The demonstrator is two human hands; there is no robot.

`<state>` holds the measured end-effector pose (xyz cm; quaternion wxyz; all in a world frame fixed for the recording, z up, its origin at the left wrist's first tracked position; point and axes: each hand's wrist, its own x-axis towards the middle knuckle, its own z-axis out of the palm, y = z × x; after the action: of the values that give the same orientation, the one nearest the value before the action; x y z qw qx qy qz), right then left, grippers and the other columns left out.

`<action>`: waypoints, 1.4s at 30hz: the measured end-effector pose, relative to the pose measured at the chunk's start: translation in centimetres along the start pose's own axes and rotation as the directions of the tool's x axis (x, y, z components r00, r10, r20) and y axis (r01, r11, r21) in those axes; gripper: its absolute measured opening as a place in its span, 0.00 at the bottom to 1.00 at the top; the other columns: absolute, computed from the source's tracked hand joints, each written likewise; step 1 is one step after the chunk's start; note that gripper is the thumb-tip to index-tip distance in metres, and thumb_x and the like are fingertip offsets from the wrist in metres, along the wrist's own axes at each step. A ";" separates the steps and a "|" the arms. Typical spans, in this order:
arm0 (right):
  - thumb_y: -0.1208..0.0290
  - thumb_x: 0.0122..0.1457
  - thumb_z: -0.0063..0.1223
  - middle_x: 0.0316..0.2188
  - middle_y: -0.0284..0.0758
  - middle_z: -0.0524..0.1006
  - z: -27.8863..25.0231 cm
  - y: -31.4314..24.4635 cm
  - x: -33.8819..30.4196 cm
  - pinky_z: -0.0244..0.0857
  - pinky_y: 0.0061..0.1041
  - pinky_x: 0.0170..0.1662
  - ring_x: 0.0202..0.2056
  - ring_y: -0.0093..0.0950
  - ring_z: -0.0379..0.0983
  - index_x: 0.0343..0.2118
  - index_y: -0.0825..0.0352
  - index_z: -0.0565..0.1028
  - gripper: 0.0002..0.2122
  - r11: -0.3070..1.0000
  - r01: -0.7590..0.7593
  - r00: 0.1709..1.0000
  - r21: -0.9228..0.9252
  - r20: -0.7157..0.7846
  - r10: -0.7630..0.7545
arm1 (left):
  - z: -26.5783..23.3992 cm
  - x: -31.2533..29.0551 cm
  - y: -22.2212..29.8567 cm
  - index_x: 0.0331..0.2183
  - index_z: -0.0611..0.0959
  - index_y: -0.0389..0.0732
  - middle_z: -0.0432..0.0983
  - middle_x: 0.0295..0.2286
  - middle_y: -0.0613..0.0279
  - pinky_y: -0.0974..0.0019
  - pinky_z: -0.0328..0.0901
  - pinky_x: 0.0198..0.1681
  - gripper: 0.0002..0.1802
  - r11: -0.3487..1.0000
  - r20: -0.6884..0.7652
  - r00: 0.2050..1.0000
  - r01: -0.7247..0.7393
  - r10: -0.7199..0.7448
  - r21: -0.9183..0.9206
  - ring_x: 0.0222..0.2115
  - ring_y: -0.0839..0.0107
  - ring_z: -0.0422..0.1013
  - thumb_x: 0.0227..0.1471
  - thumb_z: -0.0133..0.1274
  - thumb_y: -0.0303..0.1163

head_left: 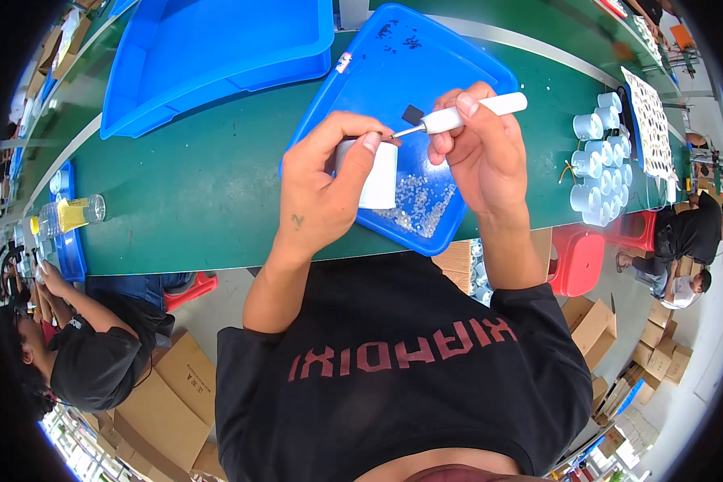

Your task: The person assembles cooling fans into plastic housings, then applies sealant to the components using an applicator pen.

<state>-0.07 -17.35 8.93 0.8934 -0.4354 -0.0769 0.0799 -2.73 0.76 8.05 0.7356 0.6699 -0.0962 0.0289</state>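
My left hand point(325, 181) is closed around a white, smooth-sided housing point(380, 178), its thumb and forefinger pinched at the top edge. In my right hand point(490, 149) is a slim white-handled tool point(478, 113) with a thin metal shaft, pointing left. The shaft's tip meets the left fingertips at the top of the housing; what lies exactly under it is too small to tell. Both hands are over a blue tray point(313, 112). Small clear pieces point(422, 205) lie scattered in its near part, a black square piece point(413, 114) near the tool, and tiny black bits point(399, 36) at the far end.
A larger blue bin point(217, 56) stands at the far left on the green table point(193, 185). Several white cups point(598, 165) with wires cluster at the right, beside a spotted white sheet point(649, 120). A bottle point(72, 215) lies left, near a co-worker point(96, 345). Red stools point(577, 259) stand beyond the edge.
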 end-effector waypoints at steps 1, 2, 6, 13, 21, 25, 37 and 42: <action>0.72 0.61 0.47 0.27 0.41 0.75 -0.1 0.0 0.0 0.72 0.26 0.28 0.26 0.25 0.74 0.32 0.69 0.70 0.05 1.000 0.002 1.000 0.011 0.004 -0.002 | 0.1 0.1 -0.1 0.32 0.79 0.35 0.77 0.28 0.67 0.78 0.62 0.28 0.05 0.998 -0.010 1.000 0.010 -0.011 -0.058 0.25 0.84 0.68 0.55 0.48 0.23; 0.72 0.61 0.47 0.27 0.40 0.75 -0.1 0.0 0.1 0.72 0.26 0.28 0.26 0.25 0.74 0.32 0.69 0.70 0.05 1.000 0.004 1.000 0.022 0.009 -0.004 | 0.1 0.2 -0.2 0.32 0.79 0.35 0.77 0.28 0.67 0.78 0.62 0.28 0.05 0.998 -0.008 1.000 0.009 -0.010 -0.058 0.25 0.84 0.68 0.55 0.48 0.23; 0.72 0.61 0.47 0.27 0.40 0.75 -0.3 0.0 0.1 0.72 0.26 0.29 0.26 0.25 0.74 0.31 0.68 0.70 0.05 1.000 -0.009 1.000 0.020 -0.022 0.010 | -0.2 1.1 -0.9 0.30 0.79 0.35 0.77 0.26 0.64 0.75 0.64 0.30 0.06 0.995 -0.019 0.995 0.101 -0.101 0.002 0.27 0.82 0.70 0.54 0.48 0.24; 0.71 0.61 0.48 0.26 0.40 0.76 -1.4 0.1 0.3 0.70 0.25 0.29 0.25 0.25 0.73 0.30 0.67 0.70 0.06 1.000 0.013 0.994 -0.020 -0.106 -0.015 | -0.9 5.2 -4.0 0.28 0.79 0.35 0.78 0.26 0.54 0.64 0.66 0.34 0.08 0.875 -0.033 0.993 0.114 -0.112 0.471 0.29 0.62 0.75 0.49 0.50 0.30; 0.71 0.60 0.49 0.27 0.40 0.76 -3.3 -0.2 -0.2 0.70 0.24 0.29 0.26 0.24 0.73 0.29 0.67 0.70 0.06 0.995 0.066 0.971 -0.069 -0.227 -0.080 | -0.9 8.9 -3.8 0.34 0.81 0.45 0.77 0.30 0.50 0.55 0.68 0.38 0.12 0.576 0.042 0.972 0.101 -0.229 0.811 0.33 0.53 0.75 0.47 0.47 0.34; 0.73 0.58 0.52 0.29 0.43 0.77 -4.6 0.4 0.1 0.73 0.25 0.30 0.27 0.26 0.75 0.31 0.69 0.70 0.05 0.964 0.064 0.938 -0.258 -0.315 -0.147 | -3.2 8.9 -5.6 0.34 0.81 0.40 0.78 0.28 0.52 0.58 0.69 0.36 0.13 0.816 0.065 0.953 0.218 -0.297 0.535 0.32 0.58 0.76 0.48 0.47 0.35; 0.84 0.54 0.54 0.34 0.54 0.76 -2.9 0.8 -0.6 0.76 0.29 0.32 0.30 0.35 0.78 0.45 0.70 0.58 0.19 0.910 0.109 0.951 -0.400 -0.223 -0.212 | -3.4 2.5 -3.1 0.43 0.70 0.28 0.70 0.41 0.46 0.42 0.63 0.50 0.22 0.501 0.027 0.883 0.291 -0.469 -0.815 0.44 0.55 0.69 0.52 0.45 0.37; 0.88 0.52 0.53 0.36 0.54 0.76 -0.2 1.2 -2.5 0.76 0.30 0.35 0.32 0.36 0.78 0.35 0.71 0.62 0.13 0.804 0.298 0.930 -0.515 -0.034 -0.367 | -2.3 1.2 -4.3 0.43 0.71 0.29 0.70 0.44 0.46 0.51 0.64 0.53 0.19 0.712 -0.205 0.892 0.166 -0.403 -0.682 0.46 0.59 0.69 0.57 0.49 0.36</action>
<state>-2.54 -17.32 7.70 0.7524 -0.6361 -0.1110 -0.1299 -0.55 2.47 3.83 0.9213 0.3650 0.1339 -0.0068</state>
